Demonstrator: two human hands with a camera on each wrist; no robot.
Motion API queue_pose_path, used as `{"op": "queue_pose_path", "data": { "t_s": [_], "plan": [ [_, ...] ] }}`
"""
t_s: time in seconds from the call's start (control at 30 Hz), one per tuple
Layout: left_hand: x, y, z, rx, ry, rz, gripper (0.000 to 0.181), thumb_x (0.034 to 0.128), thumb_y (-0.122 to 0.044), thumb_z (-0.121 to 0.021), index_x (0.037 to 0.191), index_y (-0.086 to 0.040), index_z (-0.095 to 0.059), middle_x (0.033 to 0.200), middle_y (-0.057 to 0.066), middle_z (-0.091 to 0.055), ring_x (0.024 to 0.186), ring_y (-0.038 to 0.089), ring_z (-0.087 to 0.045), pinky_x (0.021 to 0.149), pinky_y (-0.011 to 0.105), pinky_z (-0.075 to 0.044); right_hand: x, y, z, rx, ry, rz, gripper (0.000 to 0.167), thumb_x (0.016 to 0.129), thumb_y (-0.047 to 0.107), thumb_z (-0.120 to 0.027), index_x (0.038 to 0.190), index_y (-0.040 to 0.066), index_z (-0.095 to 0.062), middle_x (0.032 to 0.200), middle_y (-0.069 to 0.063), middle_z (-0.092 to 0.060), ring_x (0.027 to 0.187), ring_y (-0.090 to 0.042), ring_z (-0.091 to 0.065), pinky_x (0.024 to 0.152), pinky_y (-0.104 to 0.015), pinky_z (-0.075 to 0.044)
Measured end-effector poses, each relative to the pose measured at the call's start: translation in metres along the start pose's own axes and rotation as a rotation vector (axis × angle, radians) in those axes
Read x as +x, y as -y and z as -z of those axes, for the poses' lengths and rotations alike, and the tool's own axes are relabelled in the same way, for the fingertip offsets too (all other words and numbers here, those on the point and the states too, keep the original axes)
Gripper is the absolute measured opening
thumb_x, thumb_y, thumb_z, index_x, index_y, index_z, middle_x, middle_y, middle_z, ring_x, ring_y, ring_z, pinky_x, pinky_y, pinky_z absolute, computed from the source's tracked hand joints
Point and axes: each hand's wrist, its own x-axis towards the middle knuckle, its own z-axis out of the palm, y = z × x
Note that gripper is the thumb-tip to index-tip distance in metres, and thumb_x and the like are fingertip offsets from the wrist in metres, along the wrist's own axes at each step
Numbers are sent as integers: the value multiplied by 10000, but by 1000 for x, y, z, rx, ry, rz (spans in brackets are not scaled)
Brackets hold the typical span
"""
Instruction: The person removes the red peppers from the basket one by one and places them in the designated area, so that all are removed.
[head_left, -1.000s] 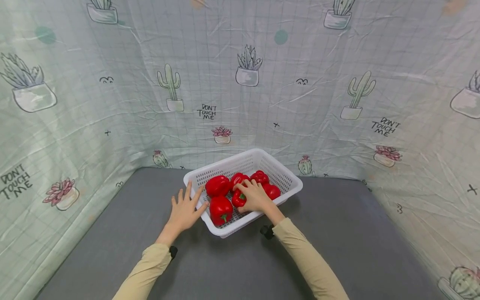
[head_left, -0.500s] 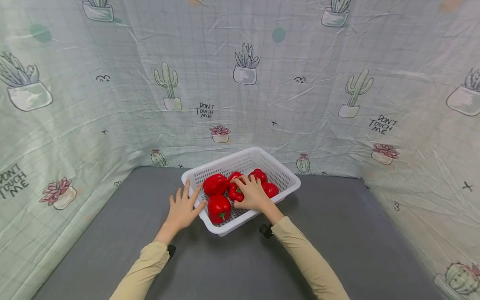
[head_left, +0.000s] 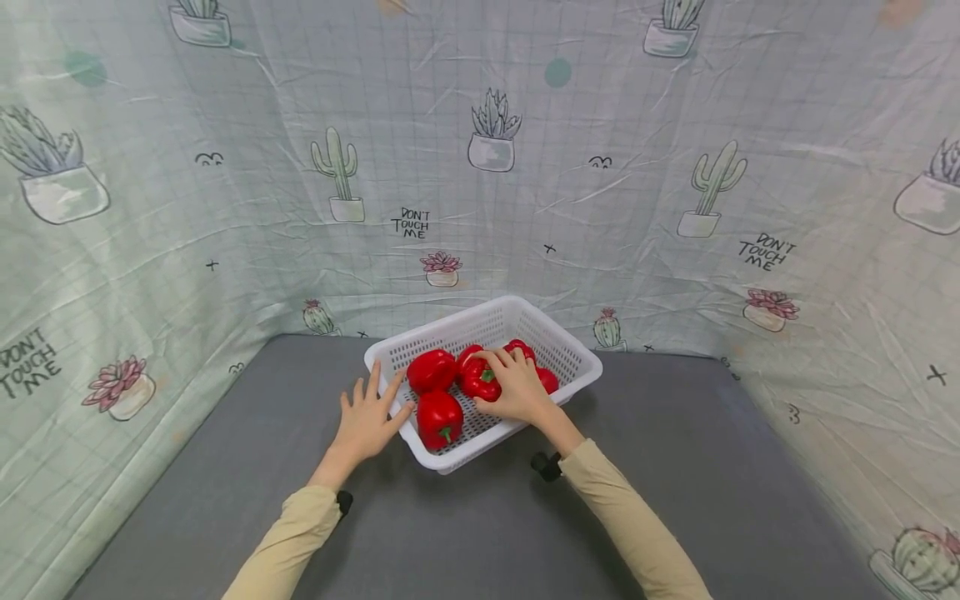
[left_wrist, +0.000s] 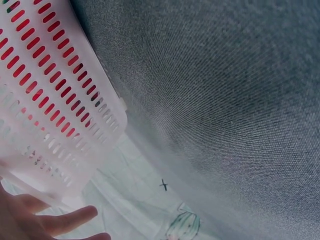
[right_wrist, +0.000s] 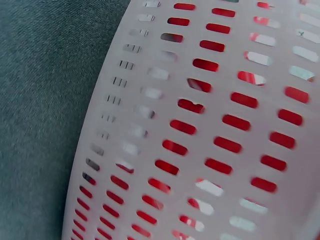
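Note:
A white slotted plastic basket (head_left: 480,450) holds several red bell peppers. My left hand (head_left: 366,423) rests against the basket's left rim with its fingers spread; some of those fingers (left_wrist: 70,220) show beside the basket wall in the left wrist view. Inside the basket my right hand (head_left: 519,387) grips a red bell pepper (head_left: 472,382) near the middle, thumb in front and fingers behind, its green stem towards the palm. To the left lie a bell pepper with its stem facing front (head_left: 438,417) and another bell pepper (head_left: 431,370). The right hand partly hides the peppers on the right.
The basket stands askew on a dark grey tabletop (head_left: 465,533). Behind and at both sides hangs a pale cloth (head_left: 525,208) printed with cacti. In the right wrist view, the basket's slotted wall (right_wrist: 200,140) hides the hand.
My right hand and the bell pepper have moved towards the back, then the hand shifted slightly right, showing more of the pepper. The left hand has stayed at the rim.

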Motion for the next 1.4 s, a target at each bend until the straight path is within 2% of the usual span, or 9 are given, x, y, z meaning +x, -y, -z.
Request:
{"op": "queue_pose_path", "data": {
  "t_s": [0.27, 0.47, 0.77, 0.9, 1.1, 1.4],
  "plan": [
    [-1, 0, -1, -1, 1, 7, 647, 859, -493, -441, 1396, -158, -309, 1472, 229, -138, 1207, 535, -281, 917, 715, -179, -11, 0, 15, 32, -83, 46, 675, 647, 384, -706, 1239, 185, -450, 1195, -33, -507, 1014, -217, -412, 845, -441, -393],
    [-1, -1, -1, -2, 3, 2, 641, 863, -491, -433, 1397, -162, -307, 1476, 226, -125, 1215, 531, -274, 920, 714, -176, -18, 0, 23, 27, -165, 59, 668, 650, 418, -717, 1225, 168, -485, 1162, -44, -529, 994, -221, -429, 824, -458, -396],
    [-1, -2, -1, -17, 0, 0, 638, 862, -494, -435, 1394, -163, -315, 1474, 225, -134, 1212, 535, -277, 918, 718, -170, -27, -5, 39, -5, -238, 27, 665, 648, 434, -726, 1217, 172, -501, 1133, -94, -547, 1003, -262, -445, 817, -508, -374],
    [0, -1, -1, -20, -5, -1, 635, 863, -488, -437, 1396, -165, -312, 1474, 226, -132, 1208, 534, -281, 916, 720, -173, -32, -12, 45, -35, -290, 11, 669, 633, 448, -732, 1197, 157, -519, 1094, -107, -552, 987, -274, -437, 781, -476, -357],
    [0, -1, 0, -18, -8, -1, 633, 865, -490, -433, 1393, -162, -317, 1473, 227, -135, 1208, 530, -285, 919, 716, -175, -42, -20, 56, -26, -359, -6, 665, 610, 409, -758, 1173, 133, -535, 1094, -122, -543, 960, -282, -427, 755, -458, -360],
    [-1, -1, 0, -15, -10, 1, 635, 862, -491, -437, 1391, -158, -323, 1471, 228, -145, 1212, 529, -281, 921, 715, -178, -53, -31, 68, -52, -375, -27, 680, 596, 398, -778, 1173, 141, -527, 1085, -135, -544, 968, -288, -432, 756, -430, -341]
  ]
}}
